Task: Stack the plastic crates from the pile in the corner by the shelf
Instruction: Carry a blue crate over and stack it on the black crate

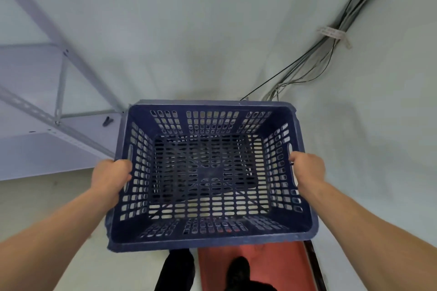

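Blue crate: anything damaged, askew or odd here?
The blue crate looks intact and empty, held level by both hands at its side handles. Only oddity: loose cables trail untidily down the wall behind it.

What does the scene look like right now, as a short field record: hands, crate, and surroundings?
left hand: left hand grips the left rim of the blue crate by its handle slot
right hand: right hand grips the right rim at its handle slot
crate state: upright, open side up, nothing inside, carried between both hands
crate below: a second crate seems to show through the slotted floor; not certain
left of crate: grey metal shelf
behind, right: cables running down the wall
floor: red mat under the right shoe
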Available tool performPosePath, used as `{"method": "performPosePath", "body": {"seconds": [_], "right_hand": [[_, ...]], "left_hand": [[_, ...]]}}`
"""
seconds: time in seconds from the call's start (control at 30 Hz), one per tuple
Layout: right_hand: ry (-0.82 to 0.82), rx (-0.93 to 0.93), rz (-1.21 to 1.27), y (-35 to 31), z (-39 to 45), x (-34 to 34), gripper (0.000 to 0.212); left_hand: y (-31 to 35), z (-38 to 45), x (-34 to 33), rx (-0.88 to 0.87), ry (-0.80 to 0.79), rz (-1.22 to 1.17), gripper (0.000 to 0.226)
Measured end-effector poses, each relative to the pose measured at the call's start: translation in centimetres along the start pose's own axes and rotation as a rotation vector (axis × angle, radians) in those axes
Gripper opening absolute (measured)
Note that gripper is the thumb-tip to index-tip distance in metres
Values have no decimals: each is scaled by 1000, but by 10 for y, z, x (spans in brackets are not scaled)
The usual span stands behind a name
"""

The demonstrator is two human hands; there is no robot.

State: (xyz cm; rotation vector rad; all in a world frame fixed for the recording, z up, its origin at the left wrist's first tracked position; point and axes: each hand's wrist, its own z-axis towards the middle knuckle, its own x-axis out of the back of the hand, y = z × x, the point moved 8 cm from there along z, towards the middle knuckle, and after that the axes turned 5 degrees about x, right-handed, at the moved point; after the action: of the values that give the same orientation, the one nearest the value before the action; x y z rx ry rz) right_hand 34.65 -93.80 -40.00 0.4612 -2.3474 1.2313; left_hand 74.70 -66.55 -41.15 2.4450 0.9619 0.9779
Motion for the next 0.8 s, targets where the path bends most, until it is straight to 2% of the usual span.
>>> {"method": "performPosePath", "body": {"seconds": [0.07, 0.23, 0.4, 0.5, 0.67, 0.8], "right_hand": [[-10, -12, -16, 1, 14, -14, 27], [-46, -22, -71, 10, 53, -52, 21], [-122, -29, -122, 30, 89, -94, 12], [-128, -14, -149, 42, 103, -109, 24], [-104, 93, -267, 38, 112, -122, 30], [-145, 137, -346, 29, 120, -128, 29]], "left_hand": [[-1, 17, -8, 15, 0, 6, 26], [-10, 47, -35, 74, -10, 0, 14], [-37, 83, -57, 165, 29, 59, 23], [-38, 89, -63, 136, 58, 123, 16], [-31, 105, -67, 73, 152, 133, 17], [-31, 111, -70, 86, 125, 194, 18]]}}
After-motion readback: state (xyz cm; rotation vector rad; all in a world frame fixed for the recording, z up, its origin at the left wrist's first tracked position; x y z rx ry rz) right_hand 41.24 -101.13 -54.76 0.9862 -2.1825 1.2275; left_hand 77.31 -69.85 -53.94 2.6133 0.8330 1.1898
